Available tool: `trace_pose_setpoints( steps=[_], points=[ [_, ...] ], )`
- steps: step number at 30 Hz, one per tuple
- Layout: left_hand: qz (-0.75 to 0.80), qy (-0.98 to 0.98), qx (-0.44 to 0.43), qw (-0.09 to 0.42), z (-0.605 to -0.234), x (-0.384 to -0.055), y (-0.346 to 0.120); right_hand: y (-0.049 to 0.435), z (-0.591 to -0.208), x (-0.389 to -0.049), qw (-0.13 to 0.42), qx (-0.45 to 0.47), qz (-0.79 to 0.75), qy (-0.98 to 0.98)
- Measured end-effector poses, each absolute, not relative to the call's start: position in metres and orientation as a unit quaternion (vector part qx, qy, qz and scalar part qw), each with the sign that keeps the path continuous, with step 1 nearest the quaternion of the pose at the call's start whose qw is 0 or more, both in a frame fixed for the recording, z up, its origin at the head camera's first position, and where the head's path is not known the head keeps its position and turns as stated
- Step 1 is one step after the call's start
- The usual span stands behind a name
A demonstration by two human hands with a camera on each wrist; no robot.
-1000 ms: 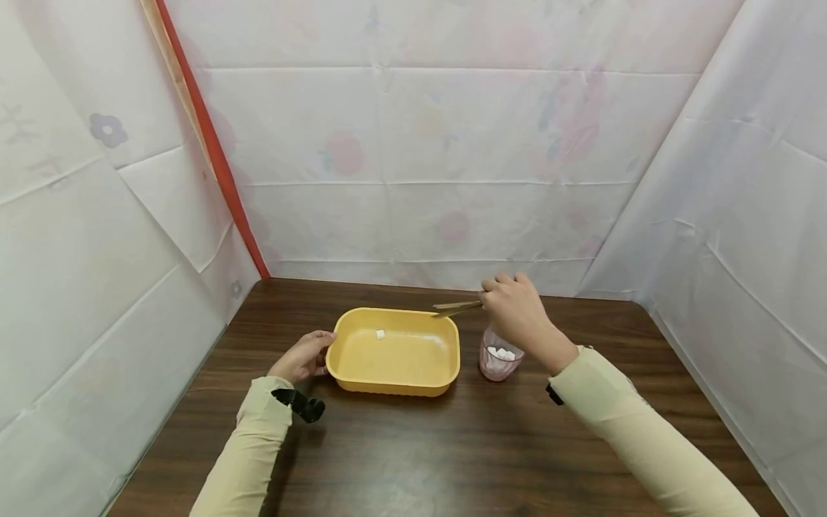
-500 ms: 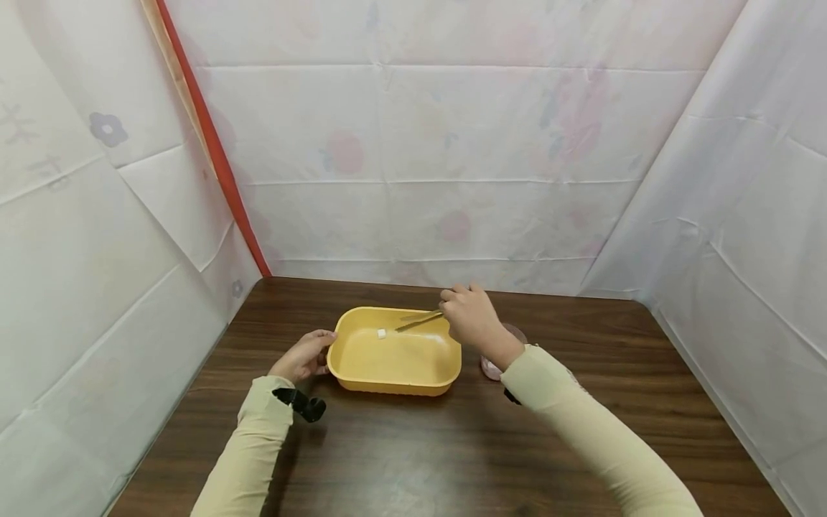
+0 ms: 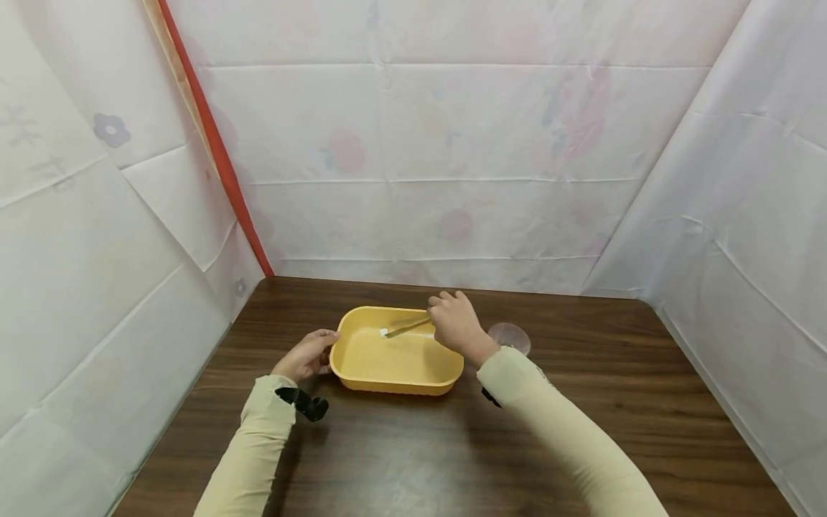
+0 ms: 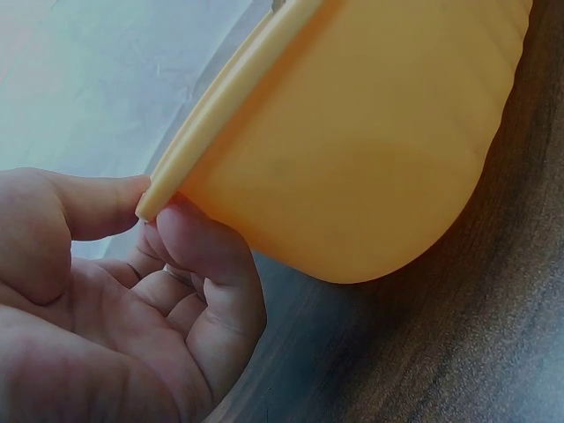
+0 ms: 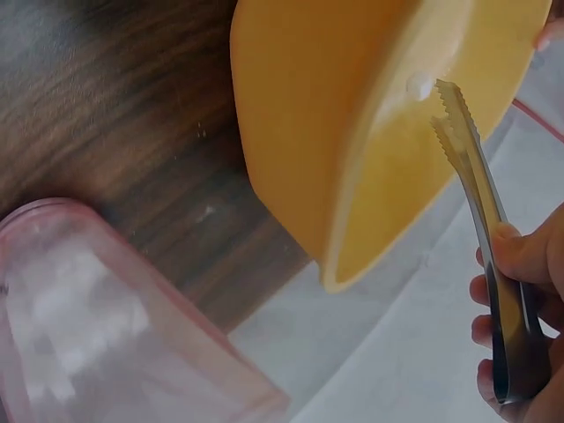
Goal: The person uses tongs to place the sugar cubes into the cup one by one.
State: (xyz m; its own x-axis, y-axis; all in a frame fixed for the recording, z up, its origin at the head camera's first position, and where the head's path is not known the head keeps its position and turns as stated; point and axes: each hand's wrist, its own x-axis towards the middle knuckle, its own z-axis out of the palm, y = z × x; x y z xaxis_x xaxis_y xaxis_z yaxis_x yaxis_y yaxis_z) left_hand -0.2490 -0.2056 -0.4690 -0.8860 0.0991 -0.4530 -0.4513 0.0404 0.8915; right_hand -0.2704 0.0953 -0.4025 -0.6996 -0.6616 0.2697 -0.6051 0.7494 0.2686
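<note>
My left hand [image 3: 309,356] pinches the left rim of a yellow plastic basin [image 3: 394,386] between thumb and curled fingers, as the left wrist view shows close up. With my right hand [image 3: 455,324] I hold metal tongs [image 5: 493,264], their serrated tips reaching down into the basin. One small white cube [image 3: 384,333] lies inside, toward the back left. The tong tips are right beside the cube, slightly apart, with nothing between them in the right wrist view. A pinkish clear cup [image 5: 97,308] holding white pieces stands to the basin's right, partly behind my right forearm in the head view.
Everything stands on a dark wood-grain table [image 3: 400,459]. White patterned sheets [image 3: 426,143] hang behind it and on both sides, and a red strip [image 3: 222,161] runs down the back left corner. A black strap [image 3: 302,403] sits on my left wrist.
My right hand has moved left from above the cup to over the basin, bringing the tong tips down to the white cube. My left hand keeps its pinch on the rim.
</note>
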Motion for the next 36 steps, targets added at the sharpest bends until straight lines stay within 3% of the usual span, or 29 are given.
trace_pose_setpoints(
  steps=[6,15,36],
  points=[
    [0.680,0.695,-0.122,0.199,-0.469,-0.249,-0.204,0.090,-0.410,-0.273,0.175,0.330,-0.073,-0.925],
    [0.679,0.693,-0.130,0.202,-0.469,-0.249,-0.201,0.084,-0.417,-0.275,0.129,0.305,-0.080,-0.940],
    [0.677,0.698,-0.130,0.195,-0.470,-0.248,-0.206,0.089,-0.412,-0.274,0.164,0.306,-0.066,-0.936]
  ],
)
